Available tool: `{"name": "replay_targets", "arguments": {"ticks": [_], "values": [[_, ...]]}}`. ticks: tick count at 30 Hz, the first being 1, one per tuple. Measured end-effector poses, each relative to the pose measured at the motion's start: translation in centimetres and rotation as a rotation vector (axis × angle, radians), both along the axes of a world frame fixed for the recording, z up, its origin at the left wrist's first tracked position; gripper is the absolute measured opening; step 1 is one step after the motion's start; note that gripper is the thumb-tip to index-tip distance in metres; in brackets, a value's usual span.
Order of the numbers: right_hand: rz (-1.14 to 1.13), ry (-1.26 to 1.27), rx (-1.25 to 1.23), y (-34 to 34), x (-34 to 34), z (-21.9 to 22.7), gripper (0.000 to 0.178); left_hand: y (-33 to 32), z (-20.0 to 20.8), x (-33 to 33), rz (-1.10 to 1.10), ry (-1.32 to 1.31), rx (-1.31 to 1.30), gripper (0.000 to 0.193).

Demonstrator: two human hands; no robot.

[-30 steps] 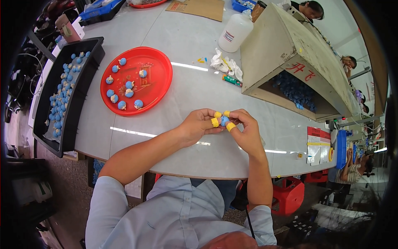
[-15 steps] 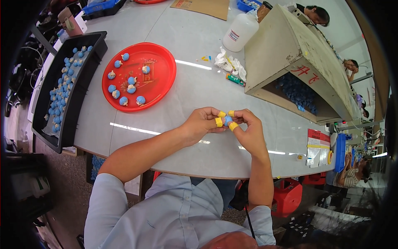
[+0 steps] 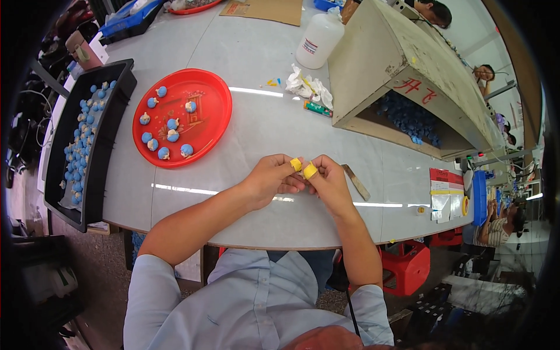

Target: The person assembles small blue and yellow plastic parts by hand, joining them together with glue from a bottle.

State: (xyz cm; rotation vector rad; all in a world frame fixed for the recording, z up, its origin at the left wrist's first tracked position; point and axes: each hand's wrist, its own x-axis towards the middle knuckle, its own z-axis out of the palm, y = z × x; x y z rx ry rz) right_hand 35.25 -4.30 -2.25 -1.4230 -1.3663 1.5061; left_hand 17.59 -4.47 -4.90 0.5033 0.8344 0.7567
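My left hand (image 3: pixel 274 179) and my right hand (image 3: pixel 328 182) meet above the table, fingers closed in a pinch. Yellow tape wraps some of the fingertips. Between them sits a small blue-and-cream ball figure, now almost wholly covered by the fingers; only a pale bit shows, and its blue side is hidden. To the right of my right hand a narrow flat strip (image 3: pixel 357 182) lies on the table. Up and to the left, a round red tray (image 3: pixel 220 119) carries several similar blue-and-cream ball figures (image 3: pixel 173 135).
A long black bin (image 3: pixel 119 111) of blue-and-cream pieces stands at the left. A beige box (image 3: pixel 373 70) holding blue pieces is at the right, near a white bottle (image 3: pixel 319 41), crumpled tissue (image 3: pixel 308 86) and a green packet (image 3: pixel 318 108). A red stool (image 3: pixel 408 268) stands below the table edge.
The view has shifted slightly. My fingers have closed over the ball, whose blue side no longer shows. The flat strip beside my right hand is now visible.
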Motion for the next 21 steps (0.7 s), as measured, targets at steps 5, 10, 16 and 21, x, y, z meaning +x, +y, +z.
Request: {"name": "replay_targets", "arguments": {"ticks": [5, 10, 16, 21], "values": [[-0.028, 0.096, -0.104, -0.2, -0.4, -1.2, 0.029, -0.2, -0.2, 0.4, 0.021, 0.084, 0.030, 0.025], [-0.086, 0.064, 0.065, -0.7, -0.9, -3.0, 0.025, -0.4, 0.1, 1.0, 0.068, 0.165, 0.119, 0.020], [-0.081, -0.085, 0.207, -1.1, -1.0, -3.6, 0.023, -0.7, -0.4, 1.1, 0.097, 0.150, 0.131, 0.015], [-0.081, -0.106, 0.224, -1.2, -1.1, -3.3, 0.022, -0.7, -0.1, 1.0, 0.084, 0.151, 0.127, 0.010]]}}
